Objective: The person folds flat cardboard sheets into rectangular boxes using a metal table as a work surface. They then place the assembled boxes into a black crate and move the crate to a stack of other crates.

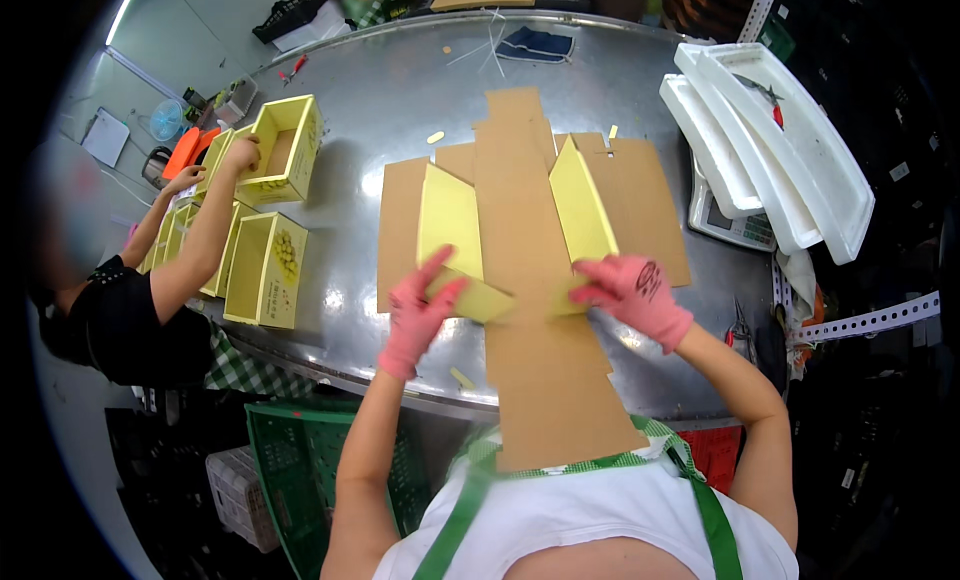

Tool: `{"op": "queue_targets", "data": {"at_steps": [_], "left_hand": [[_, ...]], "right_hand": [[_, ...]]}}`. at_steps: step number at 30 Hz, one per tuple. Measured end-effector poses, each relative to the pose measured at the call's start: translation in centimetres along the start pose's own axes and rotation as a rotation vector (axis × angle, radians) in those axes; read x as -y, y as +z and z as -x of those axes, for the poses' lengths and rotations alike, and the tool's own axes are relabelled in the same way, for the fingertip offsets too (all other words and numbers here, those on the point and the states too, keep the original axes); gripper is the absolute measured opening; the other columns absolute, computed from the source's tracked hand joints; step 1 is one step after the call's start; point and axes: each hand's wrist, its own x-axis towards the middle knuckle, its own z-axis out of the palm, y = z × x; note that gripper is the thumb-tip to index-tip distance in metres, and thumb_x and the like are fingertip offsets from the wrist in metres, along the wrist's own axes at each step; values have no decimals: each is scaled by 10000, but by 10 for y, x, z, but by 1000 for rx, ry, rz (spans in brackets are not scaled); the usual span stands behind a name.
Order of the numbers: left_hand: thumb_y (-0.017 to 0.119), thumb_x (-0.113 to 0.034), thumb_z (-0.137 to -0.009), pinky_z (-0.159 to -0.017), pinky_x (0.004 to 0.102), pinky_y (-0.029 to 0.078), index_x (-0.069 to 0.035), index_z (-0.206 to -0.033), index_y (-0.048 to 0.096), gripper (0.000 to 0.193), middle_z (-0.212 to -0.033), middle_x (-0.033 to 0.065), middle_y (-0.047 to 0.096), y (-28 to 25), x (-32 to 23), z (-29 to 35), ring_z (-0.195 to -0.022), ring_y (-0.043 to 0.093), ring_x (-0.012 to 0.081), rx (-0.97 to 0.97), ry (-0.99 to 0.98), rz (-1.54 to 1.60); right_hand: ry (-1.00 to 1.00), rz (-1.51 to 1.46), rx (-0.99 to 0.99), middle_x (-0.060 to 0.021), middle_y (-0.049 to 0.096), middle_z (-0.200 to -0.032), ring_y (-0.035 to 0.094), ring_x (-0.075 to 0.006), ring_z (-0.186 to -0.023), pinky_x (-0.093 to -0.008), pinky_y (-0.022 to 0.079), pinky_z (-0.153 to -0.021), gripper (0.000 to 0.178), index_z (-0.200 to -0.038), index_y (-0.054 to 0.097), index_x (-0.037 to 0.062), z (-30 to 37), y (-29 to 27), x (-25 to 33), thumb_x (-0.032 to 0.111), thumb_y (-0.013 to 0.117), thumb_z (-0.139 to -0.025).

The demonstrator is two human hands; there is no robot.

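A cardboard box blank (515, 210) lies unfolded on the metal table in front of me, brown side up. Two of its panels stand partly raised, showing their yellow faces. My left hand (420, 310), in a pink glove, grips a small yellow flap at the near end of the left panel between thumb and fingers. On the other side my right hand (635, 295), also pink-gloved, pinches the matching flap by the right panel. Both small flaps are slightly blurred. The blank's near end reaches over the table edge against my apron.
At left a person's hands (240, 155) touch yellow boxes (268, 270) standing open. White foam trays (715, 145) are stacked on a scale (735, 223) at right. A blue cloth (536, 45) lies at the far side; pliers (738, 330) lie near my right arm. Green crates (290, 480) stand below.
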Motion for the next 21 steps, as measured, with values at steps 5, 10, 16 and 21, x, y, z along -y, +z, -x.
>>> {"op": "queue_targets", "data": {"at_steps": [5,10,16,21], "left_hand": [[565,-278,-860,-484,355,484,-315,-1320,430,481,-780,68,550,41,3,71,-577,580,243,601,378,-750],[527,-150,-806,-712,418,498,-178,-1321,425,526,-1177,130,499,29,11,82,-824,579,302,834,505,-760],[616,-200,-737,-754,397,485,-118,-1328,414,630,-1248,141,471,23,14,76,-848,557,315,912,557,-628],[659,-169,-717,-772,383,487,-112,-1244,528,547,-1196,146,530,33,36,61,-889,586,314,752,619,-346]], "right_hand": [[-225,248,400,-65,570,-753,591,-226,-578,-344,473,-483,494,-1245,487,262,52,23,28,189,567,-763],[-220,287,560,-70,556,-917,572,-213,-611,-331,492,-508,517,-1295,449,268,71,26,33,136,487,-797],[-390,-100,349,-113,538,-1058,605,-252,-690,-332,517,-625,564,-1257,489,193,82,22,15,126,617,-712],[-206,-329,205,-107,551,-1018,608,-254,-710,-341,510,-619,412,-1129,599,229,76,39,8,134,649,-731]]}}
